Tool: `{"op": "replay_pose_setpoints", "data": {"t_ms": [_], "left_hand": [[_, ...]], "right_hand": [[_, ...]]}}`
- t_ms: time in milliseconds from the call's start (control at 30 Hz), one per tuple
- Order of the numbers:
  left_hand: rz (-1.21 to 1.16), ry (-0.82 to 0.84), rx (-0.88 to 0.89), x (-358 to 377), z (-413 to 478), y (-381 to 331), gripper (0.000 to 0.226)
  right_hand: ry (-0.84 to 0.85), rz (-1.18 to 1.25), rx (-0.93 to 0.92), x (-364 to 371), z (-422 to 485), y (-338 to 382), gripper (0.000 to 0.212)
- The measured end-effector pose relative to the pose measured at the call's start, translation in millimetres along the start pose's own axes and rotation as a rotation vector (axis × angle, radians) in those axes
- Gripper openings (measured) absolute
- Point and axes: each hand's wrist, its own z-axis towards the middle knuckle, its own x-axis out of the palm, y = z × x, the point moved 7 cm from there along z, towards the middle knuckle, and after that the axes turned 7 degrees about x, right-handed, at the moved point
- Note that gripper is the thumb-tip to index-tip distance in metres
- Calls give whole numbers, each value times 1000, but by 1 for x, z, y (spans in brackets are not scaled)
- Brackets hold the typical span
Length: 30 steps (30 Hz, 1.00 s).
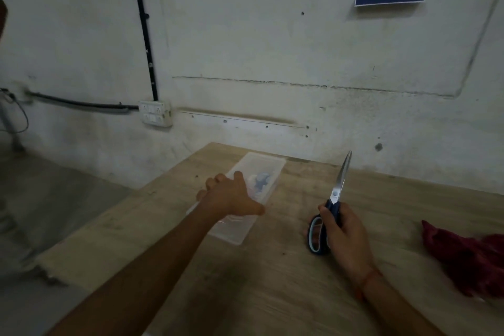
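One pair of scissors (340,183), blades together and pointing far, stands near the table's middle, its blue handles gripped by the right hand (343,232). To its left, the left hand (231,196) lies over one clear plastic box (261,166), fingers curled over its left edge. One red cloth (463,256) lies at the right on the wooden table (272,281).

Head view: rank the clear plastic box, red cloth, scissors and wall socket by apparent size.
1. clear plastic box and red cloth: alike; the cloth runs off frame, so unranked.
2. scissors: long but thin.
3. wall socket: smallest, though farther away.
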Motion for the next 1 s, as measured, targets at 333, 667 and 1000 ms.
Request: {"op": "replay_pose_setpoints", "data": {"t_ms": [333,667,1000], "left_hand": [[-934,228,74,-22,0,21,65],[-1006,183,-29,-10,17,36,90],[-610,-99,-6,-8,15,7,104]], "right_hand": [[13,-32,-11,36,2,70,21],[104,-626,-61,148,8,112,48],[-233,-875,-305,77,1,103,25]]}}
